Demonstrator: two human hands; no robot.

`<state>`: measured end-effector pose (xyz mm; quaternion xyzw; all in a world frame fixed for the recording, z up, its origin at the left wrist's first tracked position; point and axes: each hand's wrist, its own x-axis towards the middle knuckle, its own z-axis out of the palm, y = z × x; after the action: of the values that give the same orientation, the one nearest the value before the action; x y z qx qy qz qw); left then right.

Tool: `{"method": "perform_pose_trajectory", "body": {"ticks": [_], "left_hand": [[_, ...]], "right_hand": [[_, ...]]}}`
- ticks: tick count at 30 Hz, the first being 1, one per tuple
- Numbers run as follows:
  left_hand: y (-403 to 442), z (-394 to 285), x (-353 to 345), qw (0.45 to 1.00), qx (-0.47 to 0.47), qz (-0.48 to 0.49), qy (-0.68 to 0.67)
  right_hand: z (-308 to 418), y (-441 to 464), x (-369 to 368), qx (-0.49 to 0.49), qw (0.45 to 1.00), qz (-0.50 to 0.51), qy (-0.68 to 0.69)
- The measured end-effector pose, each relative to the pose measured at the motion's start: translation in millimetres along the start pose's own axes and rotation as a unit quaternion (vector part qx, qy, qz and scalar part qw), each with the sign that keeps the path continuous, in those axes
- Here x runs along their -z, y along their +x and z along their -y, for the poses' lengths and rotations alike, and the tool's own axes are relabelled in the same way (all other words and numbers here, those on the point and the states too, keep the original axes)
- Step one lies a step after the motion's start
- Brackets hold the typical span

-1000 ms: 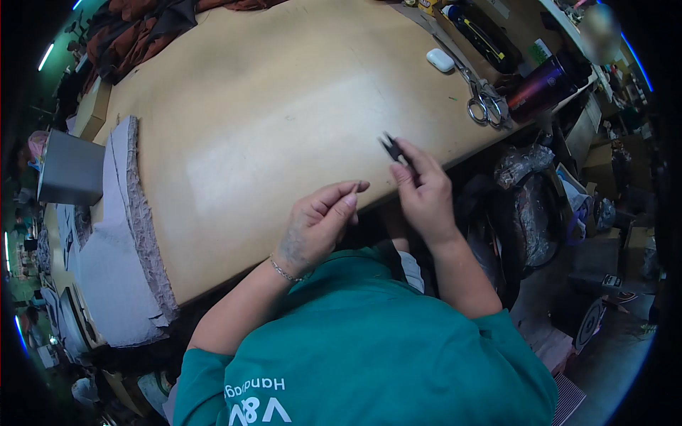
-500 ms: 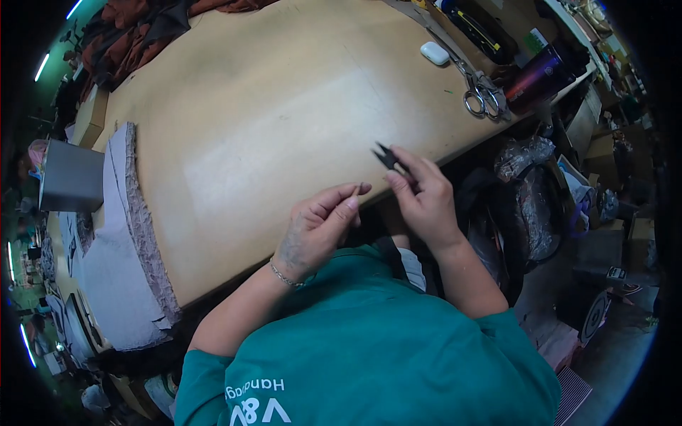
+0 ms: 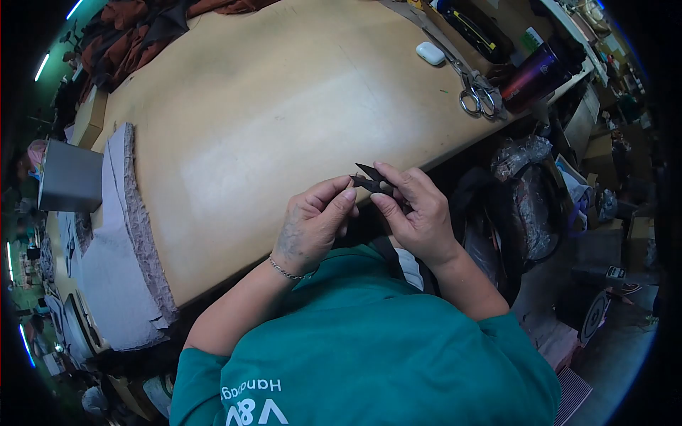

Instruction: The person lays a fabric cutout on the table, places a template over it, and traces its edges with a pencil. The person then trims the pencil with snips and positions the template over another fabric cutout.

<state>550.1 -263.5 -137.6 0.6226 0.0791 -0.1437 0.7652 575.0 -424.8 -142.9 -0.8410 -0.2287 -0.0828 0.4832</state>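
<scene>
My right hand [image 3: 418,206] is closed on small black thread snips [image 3: 371,186], whose two pointed blades are spread apart and face left. My left hand [image 3: 316,216] pinches something small between thumb and forefinger; it is too small to name. The blade tips are right at the left fingertips. Both hands are over the front edge of the tan table [image 3: 256,142], close to the green shirt.
Large scissors [image 3: 477,99], a white case [image 3: 430,53] and a purple tumbler [image 3: 536,78] are at the back right. Grey fabric [image 3: 124,263] and a grey box [image 3: 71,175] lie left. Dark-and-rust cloth [image 3: 131,35] is heaped at the back left.
My right hand has brought the black snips left and down to my left fingertips. My left hand has kept its pinch and stayed nearly in place.
</scene>
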Motion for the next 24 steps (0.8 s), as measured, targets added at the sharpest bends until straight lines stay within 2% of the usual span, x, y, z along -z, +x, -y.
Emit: {"method": "perform_pose_trajectory", "body": {"ticks": [4, 7, 8, 11, 14, 17, 19, 21, 24], "left_hand": [[-5.3, -6.1, -4.3, 1.000, 0.012, 0.013, 0.021], [-2.8, -6.3, -2.1, 1.000, 0.014, -0.001, -0.004], [-1.0, -6.1, -1.1, 1.000, 0.012, -0.006, -0.013], [-0.1, -2.5, -3.0, 0.999, 0.006, -0.020, -0.026], [-0.2, -2.4, -2.5, 0.999, 0.016, -0.015, -0.041], [-2.7, -1.8, -2.8, 1.000, 0.000, 0.008, -0.007], [-4.4, -2.5, -5.8, 1.000, 0.002, 0.006, -0.004], [-4.5, -2.5, -6.5, 1.000, 0.001, -0.002, -0.016], [-1.7, -3.6, -3.8, 0.999, 0.002, -0.006, -0.034]], "right_hand": [[-28.5, 9.3, 3.3, -0.033, 0.994, -0.106, -0.006], [-7.9, 4.3, 9.3, -0.036, 0.997, -0.047, 0.051], [-2.8, 2.7, 12.7, -0.032, 0.999, 0.003, 0.023], [0.5, -0.8, 6.2, -0.025, 0.998, 0.011, 0.061], [-1.8, -0.8, 5.2, -0.025, 0.999, 0.014, 0.044], [-15.5, 0.1, 0.4, -0.035, 0.999, -0.041, 0.005], [-25.5, 5.4, -1.8, -0.048, 0.993, -0.095, 0.055], [-13.2, 0.9, 5.4, -0.056, 0.996, -0.047, 0.048], [-1.6, -1.0, 9.4, -0.006, 0.999, -0.015, 0.043]]}}
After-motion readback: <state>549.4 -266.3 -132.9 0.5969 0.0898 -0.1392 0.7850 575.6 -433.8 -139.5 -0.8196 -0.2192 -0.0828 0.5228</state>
